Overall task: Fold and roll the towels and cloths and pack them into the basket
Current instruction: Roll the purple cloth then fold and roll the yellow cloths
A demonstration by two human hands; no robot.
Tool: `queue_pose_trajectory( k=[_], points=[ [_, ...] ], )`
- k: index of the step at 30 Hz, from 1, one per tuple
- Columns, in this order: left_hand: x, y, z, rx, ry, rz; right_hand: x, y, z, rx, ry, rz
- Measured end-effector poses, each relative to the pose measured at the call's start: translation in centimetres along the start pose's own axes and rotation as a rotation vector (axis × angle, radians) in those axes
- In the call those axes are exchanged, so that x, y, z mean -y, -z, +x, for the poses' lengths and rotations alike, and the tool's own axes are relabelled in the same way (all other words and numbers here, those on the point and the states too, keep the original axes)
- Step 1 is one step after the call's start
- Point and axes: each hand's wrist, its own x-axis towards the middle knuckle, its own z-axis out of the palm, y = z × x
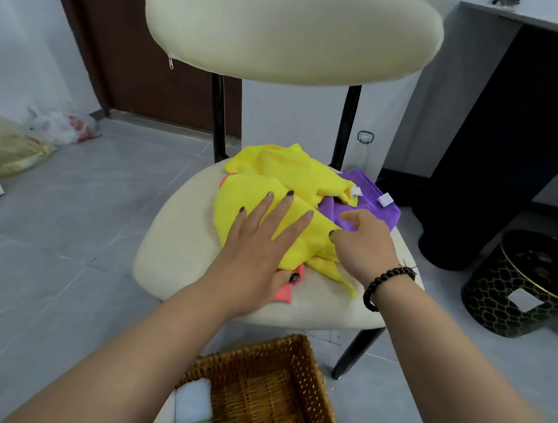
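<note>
Cloths on chair: 2 yellow [283, 191], 1 purple [371, 200], 1 pink [284, 293].

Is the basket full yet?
No. The basket is mostly empty: only a rolled white towel lies at its left side, the wicker bottom showing.

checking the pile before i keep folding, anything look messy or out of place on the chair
Yes: the yellow cloth lies crumpled across the chair seat, overlapping the purple cloth. A pink cloth pokes out from under it, near the left hand. Nothing looks spilled or damaged.
</note>
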Motion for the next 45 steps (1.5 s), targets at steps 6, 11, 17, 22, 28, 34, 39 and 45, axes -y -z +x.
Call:
queue_pose_trajectory(
  k=[6, 11, 17, 22, 28, 34, 39, 45],
  points=[
    [1.3, 0.2, 0.2, 0.349, 0.021, 0.149, -0.6, -0.4, 0.3, 0.129, 0.255, -0.128],
    [3.7, 0.7, -0.8, 0.406, 0.137, 0.129, -1.2, -2.0, 1.0, 0.305, 0.302, -0.330],
    [6.0, 1.0, -1.4, 0.352, 0.236, 0.069, -1.1, -2.2, 1.0, 0.263, 0.305, -0.553],
    [5.9, 0.8, -1.1, 0.318, 0.220, 0.055, -0.6, -2.1, 1.0, 0.087, 0.368, -0.506],
    [6.2, 0.0, -0.3, 0.240, 0.227, -0.048, 1.0, -1.5, -0.4, 0.120, 0.240, 0.074],
    [5.1, 0.3, 0.5, 0.164, 0.195, -0.062, 2.0, -0.5, -0.9, 0.244, -0.014, 0.425],
    [3.8, 0.4, 2.1, 0.227, 0.127, -0.056, 1.5, -0.4, -0.8, 0.302, -0.202, 0.331],
    [2.5, -0.4, 3.8, 0.344, 0.174, 0.019, 1.5, 0.0, -1.9, 0.388, -0.198, 0.203]
  ],
)
